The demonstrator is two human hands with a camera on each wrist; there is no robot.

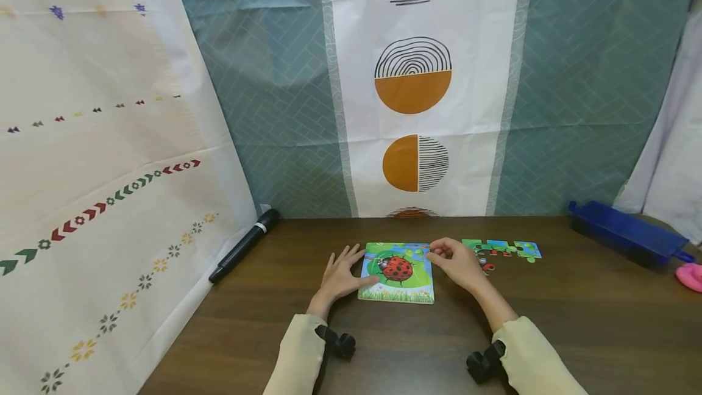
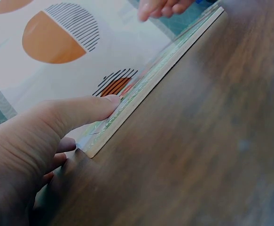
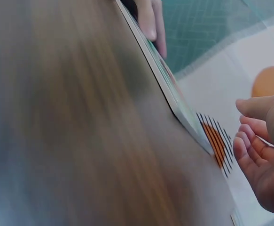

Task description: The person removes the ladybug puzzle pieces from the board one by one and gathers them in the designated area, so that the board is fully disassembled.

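A square ladybug picture puzzle (image 1: 396, 288) lies flat on the table in front of the person. The left hand (image 1: 341, 276) rests at its left side, fingers spread past the edge and the straight thumb (image 2: 92, 109) lying on the board. Over the puzzle's upper right corner is the right hand (image 1: 457, 264), its fingers loosely bent. In the right wrist view, a gap shows between its thumb (image 3: 256, 107) and fingers, and no piece is seen there. Several loose puzzle pieces (image 1: 528, 250) lie just beyond the right hand, which partly hides them.
A black marker-like stick (image 1: 244, 246) lies at the table's left edge. At the far right stand a blue toy trailer (image 1: 627, 231) and a pink object (image 1: 690, 276), cut by the frame. Patterned curtains (image 1: 274, 108) hang behind the wooden table (image 1: 406, 346).
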